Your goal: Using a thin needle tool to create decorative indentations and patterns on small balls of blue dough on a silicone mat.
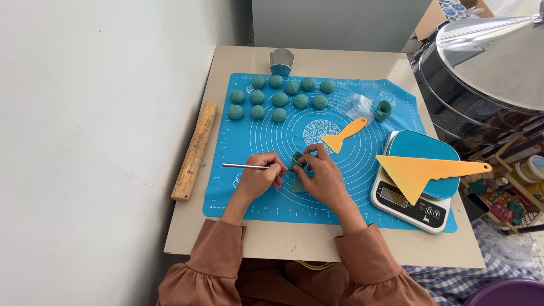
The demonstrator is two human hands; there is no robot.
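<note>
At the blue mat [243, 141], I am pinching a teal dough piece [298, 170] mid-mat in my right hand [324, 180], while my left hand [258, 178] is gripping a thin metal tool [245, 166], pressing lightly and steadily to avoid tearing.

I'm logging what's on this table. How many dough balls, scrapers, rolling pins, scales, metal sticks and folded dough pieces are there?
Green dough balls: 13
Yellow scrapers: 2
Wooden rolling pin: 1
Kitchen scale: 1
Metal stick: 1
Folded dough piece: 1
Total: 19
</note>
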